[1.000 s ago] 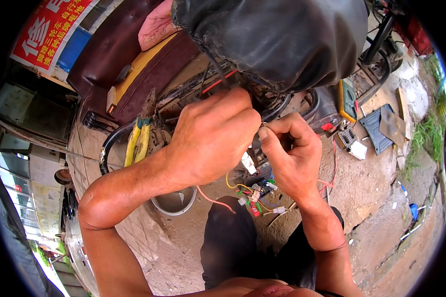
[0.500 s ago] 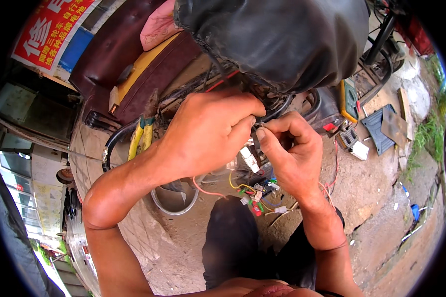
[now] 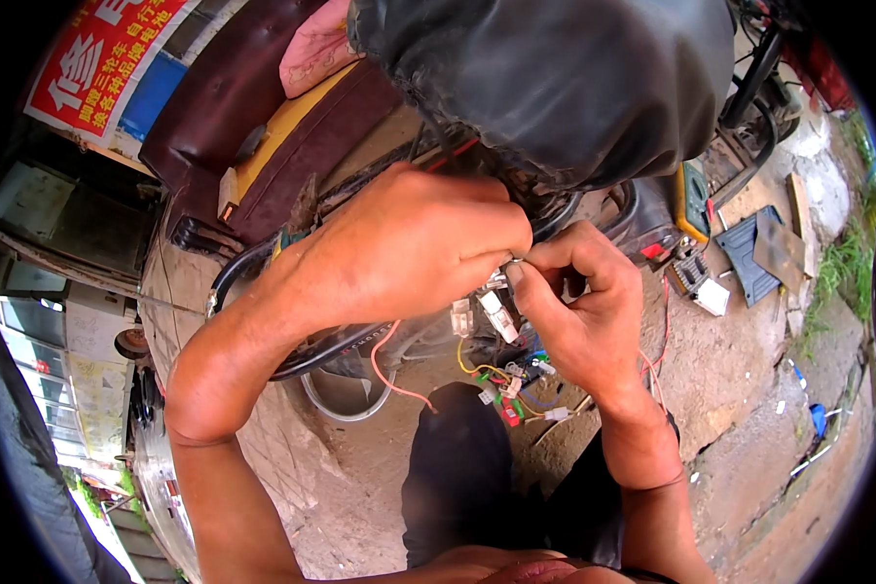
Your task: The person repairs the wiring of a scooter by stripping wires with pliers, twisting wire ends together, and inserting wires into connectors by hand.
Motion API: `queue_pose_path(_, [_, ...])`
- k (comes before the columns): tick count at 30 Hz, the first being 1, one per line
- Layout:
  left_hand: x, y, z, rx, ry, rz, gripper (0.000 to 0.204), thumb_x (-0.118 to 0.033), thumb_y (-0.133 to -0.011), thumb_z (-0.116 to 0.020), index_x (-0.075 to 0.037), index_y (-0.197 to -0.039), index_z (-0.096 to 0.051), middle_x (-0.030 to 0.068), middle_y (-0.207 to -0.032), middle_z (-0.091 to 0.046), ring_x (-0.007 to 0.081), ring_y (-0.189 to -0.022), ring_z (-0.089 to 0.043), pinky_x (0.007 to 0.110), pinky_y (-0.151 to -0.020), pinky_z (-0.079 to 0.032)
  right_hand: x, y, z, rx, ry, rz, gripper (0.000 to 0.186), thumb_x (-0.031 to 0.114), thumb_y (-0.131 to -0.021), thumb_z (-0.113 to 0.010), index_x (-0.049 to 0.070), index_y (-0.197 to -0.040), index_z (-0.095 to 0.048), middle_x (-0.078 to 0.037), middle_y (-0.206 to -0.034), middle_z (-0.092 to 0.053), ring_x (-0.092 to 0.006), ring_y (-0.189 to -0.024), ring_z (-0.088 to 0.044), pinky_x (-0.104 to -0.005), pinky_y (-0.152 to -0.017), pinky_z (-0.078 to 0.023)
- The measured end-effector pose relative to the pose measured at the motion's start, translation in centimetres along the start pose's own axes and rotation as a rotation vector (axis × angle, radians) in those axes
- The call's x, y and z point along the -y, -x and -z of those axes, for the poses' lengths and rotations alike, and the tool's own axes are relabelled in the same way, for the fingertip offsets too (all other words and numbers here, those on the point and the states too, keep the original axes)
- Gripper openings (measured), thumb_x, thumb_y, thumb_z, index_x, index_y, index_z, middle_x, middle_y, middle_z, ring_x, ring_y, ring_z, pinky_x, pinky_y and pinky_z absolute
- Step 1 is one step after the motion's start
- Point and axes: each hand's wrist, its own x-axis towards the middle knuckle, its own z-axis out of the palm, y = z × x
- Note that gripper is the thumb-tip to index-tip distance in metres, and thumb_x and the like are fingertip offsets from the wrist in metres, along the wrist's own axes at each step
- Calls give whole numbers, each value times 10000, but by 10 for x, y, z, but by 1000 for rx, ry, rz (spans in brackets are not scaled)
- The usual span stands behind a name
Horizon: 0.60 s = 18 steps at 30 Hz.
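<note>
My left hand (image 3: 419,248) is closed, fingers curled at the frame of a vehicle under a black cover (image 3: 545,78), its fingertips meeting my right hand's. My right hand (image 3: 574,311) pinches something small and pale between thumb and forefinger, too small to name. A white connector (image 3: 498,317) hangs between my hands. Below them dangle several coloured wires with connectors (image 3: 516,384) and a loose pink wire (image 3: 409,389). My left forearm partly hides a black frame tube (image 3: 316,362).
A maroon cushioned seat (image 3: 204,107) with a pink bag (image 3: 307,54) lies upper left. At right are a yellow multimeter (image 3: 692,206), a black plate (image 3: 745,258) and a small metal part (image 3: 691,279) on broken concrete (image 3: 730,409), with grass along the edge. My knees are below.
My left hand and forearm have shifted up, flattening over the frame and uncovering more connectors below. My right hand has moved slightly right, still pinched near the left fingertips.
</note>
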Motion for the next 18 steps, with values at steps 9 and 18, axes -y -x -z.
queue_pose_path(9, [10, -2, -16, -125, -76, -182, 192, 51, -729, -700, -72, -874, -676, 67, -786, -619, 304, -707, -638, 408, -599, -522, 4, 2, 3, 22, 35, 27, 77, -22, -786, -754, 16, -802, -689, -58, -748, -604, -146, -608, -587, -303, -560, -453])
queue_pose_path(18, [6, -3, -10, -89, 69, 29, 151, 33, -802, -705, -38, -934, -715, 101, -851, -690, 293, -776, -686, 374, -683, -544, 2, 5, 1, 17, 4, 34, 84, -21, -830, -779, 18, -834, -705, -8, -751, -599, -82, -642, -543, -263, -593, -436])
